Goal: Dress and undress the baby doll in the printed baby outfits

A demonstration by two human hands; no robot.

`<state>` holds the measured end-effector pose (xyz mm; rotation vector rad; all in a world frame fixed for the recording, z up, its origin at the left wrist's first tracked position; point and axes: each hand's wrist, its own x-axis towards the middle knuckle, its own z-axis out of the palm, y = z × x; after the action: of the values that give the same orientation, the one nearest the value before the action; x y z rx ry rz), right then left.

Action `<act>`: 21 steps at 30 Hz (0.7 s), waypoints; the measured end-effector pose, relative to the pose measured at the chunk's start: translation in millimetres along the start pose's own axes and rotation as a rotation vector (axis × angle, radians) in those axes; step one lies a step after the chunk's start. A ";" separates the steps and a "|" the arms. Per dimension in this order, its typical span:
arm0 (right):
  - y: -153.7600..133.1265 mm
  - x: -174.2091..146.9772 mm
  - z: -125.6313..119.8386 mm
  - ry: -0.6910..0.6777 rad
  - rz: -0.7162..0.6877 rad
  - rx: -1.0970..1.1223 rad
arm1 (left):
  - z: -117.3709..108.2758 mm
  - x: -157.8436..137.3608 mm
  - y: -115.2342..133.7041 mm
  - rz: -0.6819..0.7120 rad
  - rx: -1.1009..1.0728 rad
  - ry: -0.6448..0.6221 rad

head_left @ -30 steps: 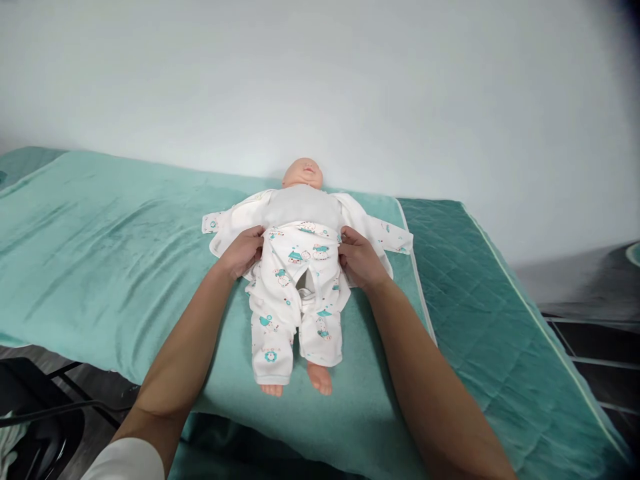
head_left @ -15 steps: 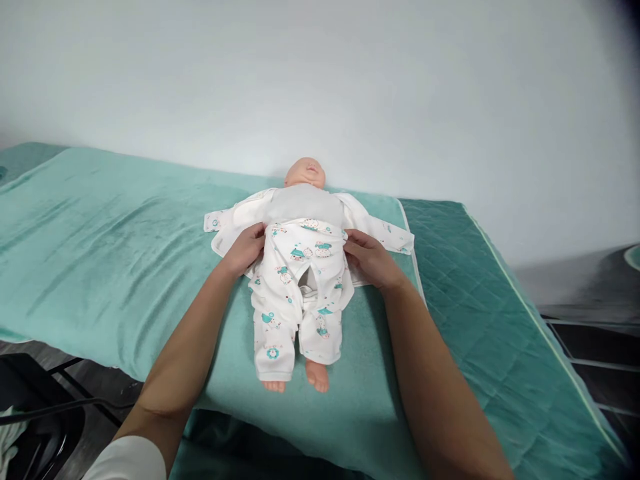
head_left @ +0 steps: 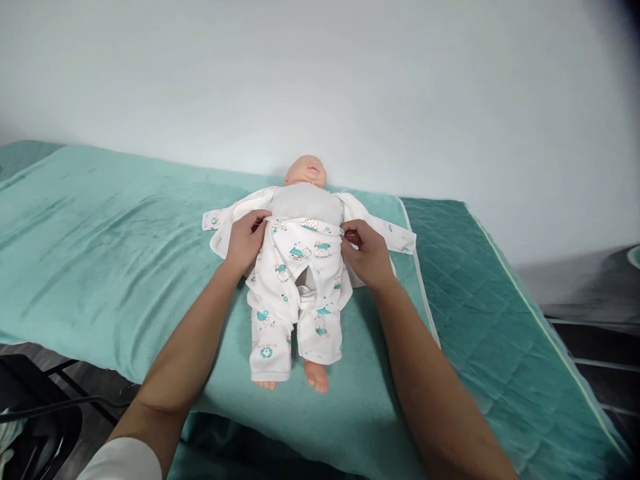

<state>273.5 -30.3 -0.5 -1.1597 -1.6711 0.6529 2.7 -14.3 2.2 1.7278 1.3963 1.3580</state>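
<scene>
A baby doll (head_left: 306,171) lies on its back, head toward the wall, feet toward me. It wears white printed pants (head_left: 313,250) with a gap at the crotch; the toes show below the cuffs. Its white jacket (head_left: 357,203) is spread apart at the front over a pale grey torso (head_left: 306,202), sleeves stretched to both sides. My left hand (head_left: 247,237) pinches the pants' waistband at the doll's hip on the left. On the opposite hip, my right hand (head_left: 367,250) has its thumb and fingers closed on the waistband's other side.
A light green blanket (head_left: 125,247) covers the bed beneath the doll. Darker quilted fabric (head_left: 465,300) extends at the right. A pale wall (head_left: 320,80) stands behind. A black chair (head_left: 45,413) is at the lower left, and dark shelving (head_left: 595,347) at the right.
Both hands have moved up slightly along the doll's sides to the top of the waistband. My right hand's fingers are more bent, and the pants' legs have shifted a little.
</scene>
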 end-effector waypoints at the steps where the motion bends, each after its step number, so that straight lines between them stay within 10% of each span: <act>1: 1.7 3.0 2.2 0.022 0.038 0.011 | 1.0 2.0 -0.4 -0.024 -0.024 0.008; 9: 18.9 20.0 16.7 0.132 0.255 0.170 | 8.7 11.1 -5.9 -0.256 -0.344 0.004; 17: -0.6 3.6 13.1 0.082 0.164 0.170 | 4.2 3.4 2.1 0.291 0.074 0.070; 21: 1.1 7.5 9.6 0.017 0.062 0.231 | 1.1 5.6 8.8 0.245 0.044 -0.012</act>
<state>264.5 -22.2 -2.1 -1.0506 -1.5061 0.8486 7.0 -11.7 11.4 1.9847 1.2479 1.4499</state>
